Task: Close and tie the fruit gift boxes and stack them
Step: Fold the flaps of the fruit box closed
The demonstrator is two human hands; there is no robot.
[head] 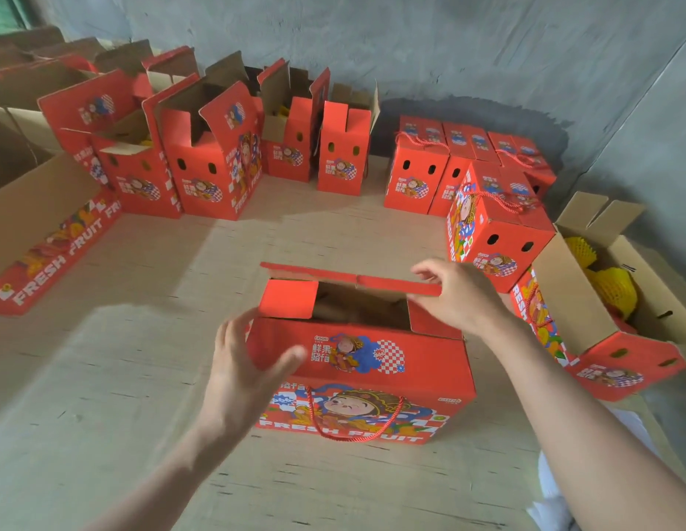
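right hand (456, 293) at 2 o'clock pinches far flap (353, 279) | left hand (249, 362) at 8 o'clock spread, empty | risk: one-ended pull skews flap

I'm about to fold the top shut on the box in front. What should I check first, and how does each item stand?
1. Grip of right hand on far flap: ok, pinched.
2. Fold of left side flap over the opening: ok.
3. Fold of right side flap: cannot tell.
4. Contents below the box rim: cannot tell, inside is dark.
5. Grip of left hand on near flap: not ok, fingers spread.
6. Run of rope clear of the opening: ok, hangs down the front.
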